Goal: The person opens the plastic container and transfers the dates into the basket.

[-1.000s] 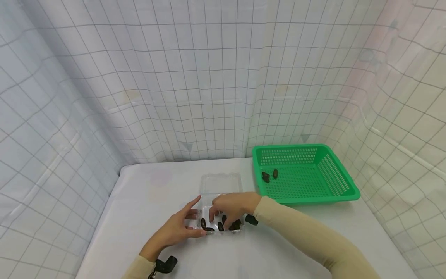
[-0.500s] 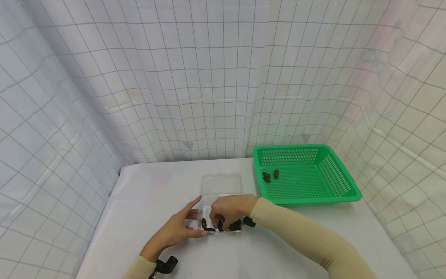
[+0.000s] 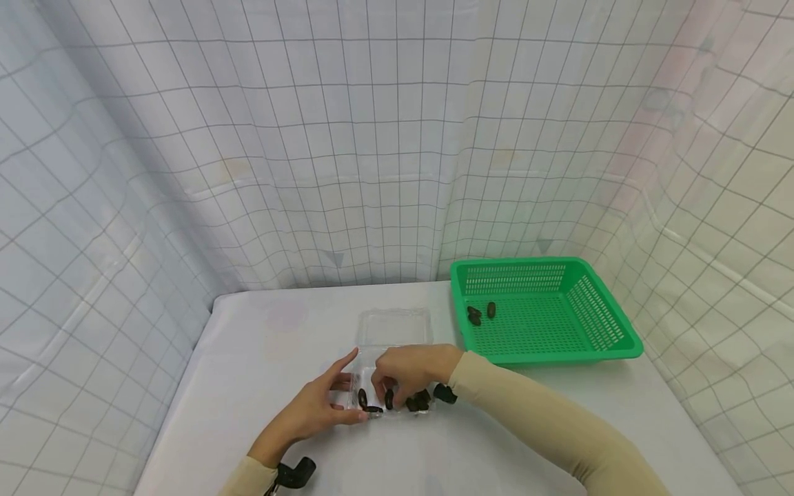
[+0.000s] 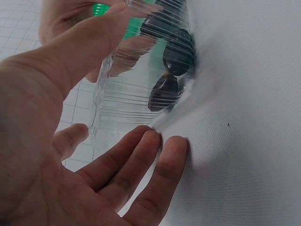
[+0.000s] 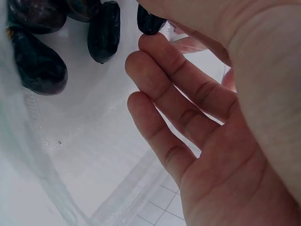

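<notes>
A clear plastic box lies on the table with its hinged lid laid back. Several dark, glossy dates are in it along the near side. My left hand rests against the box's left side, thumb at the near corner and forefinger spread toward the far one. In the left wrist view its other fingers lie loose beside the wall. My right hand reaches down into the box and pinches a date between thumb and fingertips. Most of that date is hidden by the thumb in the right wrist view.
A green plastic basket stands to the right, behind my right forearm, with 3 or so dates in its left end. White cloth covers the table. Grid-patterned curtains close off the back and both sides.
My right fingers have closed around a date inside the box and shifted it slightly left. Another date beside it has gone out of sight. My left hand has stayed in place.
</notes>
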A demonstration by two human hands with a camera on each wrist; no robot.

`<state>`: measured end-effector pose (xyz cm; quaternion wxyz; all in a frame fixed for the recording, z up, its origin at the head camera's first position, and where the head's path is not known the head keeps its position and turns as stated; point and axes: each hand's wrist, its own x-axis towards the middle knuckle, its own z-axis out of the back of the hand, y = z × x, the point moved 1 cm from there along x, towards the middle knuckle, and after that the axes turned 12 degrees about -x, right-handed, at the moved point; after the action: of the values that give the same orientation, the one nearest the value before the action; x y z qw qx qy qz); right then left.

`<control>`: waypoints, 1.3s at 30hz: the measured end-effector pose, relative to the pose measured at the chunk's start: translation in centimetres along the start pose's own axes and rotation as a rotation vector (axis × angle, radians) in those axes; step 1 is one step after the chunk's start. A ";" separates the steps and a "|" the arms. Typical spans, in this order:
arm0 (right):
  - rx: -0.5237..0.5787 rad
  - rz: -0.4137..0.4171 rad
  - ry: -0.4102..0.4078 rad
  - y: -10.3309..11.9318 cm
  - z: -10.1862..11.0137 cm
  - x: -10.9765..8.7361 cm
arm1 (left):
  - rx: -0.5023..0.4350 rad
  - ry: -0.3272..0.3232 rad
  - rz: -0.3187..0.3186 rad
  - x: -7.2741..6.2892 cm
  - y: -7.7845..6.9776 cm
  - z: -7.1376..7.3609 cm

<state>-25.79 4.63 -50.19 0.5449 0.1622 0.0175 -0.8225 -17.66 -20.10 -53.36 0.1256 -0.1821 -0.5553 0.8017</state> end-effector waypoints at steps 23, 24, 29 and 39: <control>0.005 -0.042 -0.076 -0.7 1.9 -2.5 | 0.016 -0.012 0.007 0.0 0.2 -0.2; 0.010 -0.044 -0.078 -0.8 1.9 -2.7 | 0.016 -0.015 0.008 0.0 0.2 -0.2; 0.036 -0.059 -0.090 -1.3 2.1 -3.5 | 0.011 -0.021 0.011 0.0 0.2 -0.2; 0.061 -0.091 -0.151 -2.6 2.9 -5.6 | 0.027 -0.028 0.011 0.1 0.0 -0.2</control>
<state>-26.86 10.03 -46.24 0.5014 0.1154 -0.0413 -0.8565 -17.66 -19.93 -53.47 0.1157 -0.1720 -0.5453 0.8122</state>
